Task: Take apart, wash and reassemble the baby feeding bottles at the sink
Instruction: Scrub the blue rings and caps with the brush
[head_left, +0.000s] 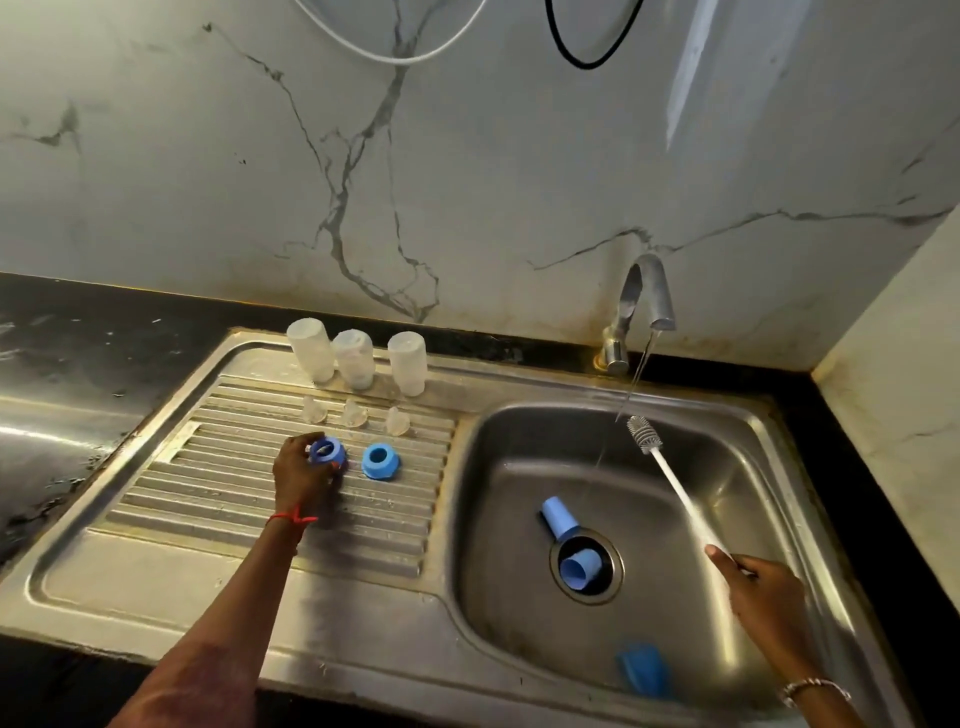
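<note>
Head view: left hand (304, 467) curls its grip round a blue plastic screw ring (327, 451) at the ribbed steel drainboard (208, 499), just beside a second blue ring (381, 460). Clear inverted bottles (356, 361) line the drainboard's back edge, teats (355, 414) near them. Right hand (763, 582) holds in its grip a white bottle brush (670, 478) over the basin (498, 493), bristles at the tap stream (636, 374); blue caps (558, 517) lie below.
</note>
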